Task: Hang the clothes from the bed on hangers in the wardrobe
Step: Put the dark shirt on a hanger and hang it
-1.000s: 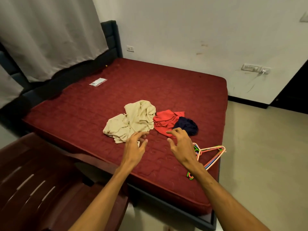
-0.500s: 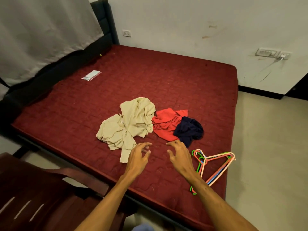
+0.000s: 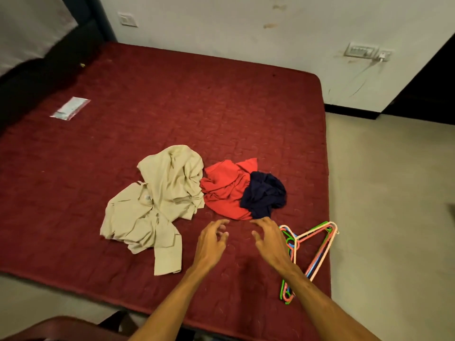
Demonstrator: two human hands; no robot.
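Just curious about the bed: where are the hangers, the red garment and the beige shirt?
hangers (image 3: 321, 254), head view, on the stacked side bars.
red garment (image 3: 221, 193), head view, middle of the cloth.
beige shirt (image 3: 170, 185), head view, crumpled middle.

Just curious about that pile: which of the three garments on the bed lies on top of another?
The dark blue garment: it overlaps the red garment, while the beige shirt lies beside the red one.

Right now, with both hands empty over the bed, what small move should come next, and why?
Probably close the right hand on the navy garment: it lies on top of the red garment, just past that hand's fingertips, and both it and the left hand hold nothing. The hangers lie beside the right wrist, ready afterwards.
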